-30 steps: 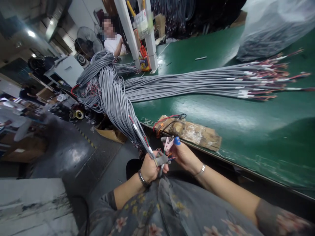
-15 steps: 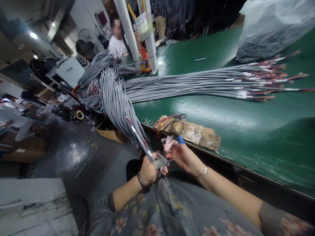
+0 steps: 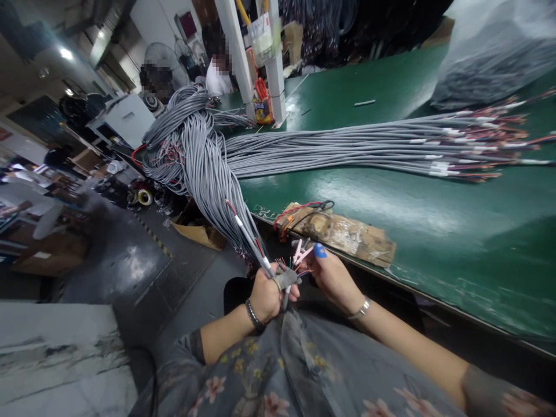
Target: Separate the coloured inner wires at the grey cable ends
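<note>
We record a green bench (image 3: 434, 231). Grey cables (image 3: 208, 156) lie across it and hang past its near edge. Just off that edge, the left hand (image 3: 266, 294) clasps cables; the right hand (image 3: 332, 278), also there, pinches a pink tool (image 3: 300, 252) near coloured wires (image 3: 283, 265). We judge crowded wires could be nicked if the pinch slips.

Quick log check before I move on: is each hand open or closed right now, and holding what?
Left hand: closed, holding grey cables.
Right hand: closed, holding the pink tool.
</note>
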A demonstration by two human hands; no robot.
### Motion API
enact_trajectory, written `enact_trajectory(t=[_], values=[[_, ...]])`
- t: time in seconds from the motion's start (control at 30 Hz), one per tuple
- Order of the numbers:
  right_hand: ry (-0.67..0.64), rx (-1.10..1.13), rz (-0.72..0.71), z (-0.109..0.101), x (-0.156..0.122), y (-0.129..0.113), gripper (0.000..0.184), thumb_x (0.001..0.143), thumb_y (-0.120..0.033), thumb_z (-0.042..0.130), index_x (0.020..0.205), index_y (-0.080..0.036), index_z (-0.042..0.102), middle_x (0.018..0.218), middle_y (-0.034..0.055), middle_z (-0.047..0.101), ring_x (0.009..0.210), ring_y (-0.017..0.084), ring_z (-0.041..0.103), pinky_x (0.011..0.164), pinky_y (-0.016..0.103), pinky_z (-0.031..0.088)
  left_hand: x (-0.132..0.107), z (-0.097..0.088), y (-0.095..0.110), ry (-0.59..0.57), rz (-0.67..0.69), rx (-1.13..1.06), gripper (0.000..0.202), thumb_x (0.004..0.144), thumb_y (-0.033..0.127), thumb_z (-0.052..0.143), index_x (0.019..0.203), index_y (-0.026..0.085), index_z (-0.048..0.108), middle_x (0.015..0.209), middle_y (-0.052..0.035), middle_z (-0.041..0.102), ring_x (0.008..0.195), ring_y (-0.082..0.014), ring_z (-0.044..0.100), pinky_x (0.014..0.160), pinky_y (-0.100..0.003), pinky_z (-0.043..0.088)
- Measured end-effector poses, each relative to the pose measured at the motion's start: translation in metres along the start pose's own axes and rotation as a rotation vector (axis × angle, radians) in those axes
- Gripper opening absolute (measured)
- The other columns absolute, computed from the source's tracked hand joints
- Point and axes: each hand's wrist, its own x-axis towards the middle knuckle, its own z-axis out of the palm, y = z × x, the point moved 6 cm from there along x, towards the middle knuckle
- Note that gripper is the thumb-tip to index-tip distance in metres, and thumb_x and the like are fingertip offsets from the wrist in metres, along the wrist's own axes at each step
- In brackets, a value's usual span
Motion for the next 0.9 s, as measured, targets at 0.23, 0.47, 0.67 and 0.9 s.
enact_trajectory(t=[0.23,0.47,0.67,0.9], values=[[-0.083,0.036,0.081,0.009,0.005,0.005,0.054,0.059,-0.075,0.064,0.069,-0.022,0.067,0.063,0.0014,0.06,0.056,0.016,0.049,0.056,0.03,0.041,0.001,-0.001,-0.002,0.007,0.007,0.031,0.04,0.047,0.047,0.077,0.055,0.014,0.056,0.037,0.0002,0.053,0.031,-0.0086,0.045,0.034,-0.02,0.033],[0.001,0.136,0.087,0.009,0.008,0.009,0.052,0.055,-0.07,0.072,0.069,-0.02,0.066,0.059,-0.0003,0.059,0.054,0.014,0.049,0.054,0.029,0.041,0.003,-0.001,-0.004,0.012,-0.001,0.047,0.04,0.047,0.047,0.077,0.054,0.014,0.057,0.038,-0.0001,0.054,0.032,-0.0082,0.045,0.035,-0.02,0.033],[-0.042,0.235,0.165,0.011,0.005,0.009,0.05,0.062,-0.069,0.067,0.069,-0.02,0.066,0.064,0.0018,0.062,0.055,0.014,0.052,0.054,0.028,0.043,-0.001,-0.006,-0.003,0.027,0.011,0.041,0.041,0.046,0.047,0.078,0.055,0.014,0.056,0.038,-0.0007,0.055,0.032,-0.0086,0.046,0.034,-0.02,0.033],[-0.067,0.21,0.126,0.008,0.004,0.008,0.038,0.065,-0.057,0.074,0.075,-0.02,0.068,0.067,0.0008,0.062,0.059,0.014,0.053,0.056,0.027,0.044,-0.007,-0.012,-0.002,0.072,0.081,0.012,0.044,0.05,0.052,0.077,0.057,0.016,0.053,0.039,0.0,0.055,0.033,-0.009,0.047,0.035,-0.02,0.033]])
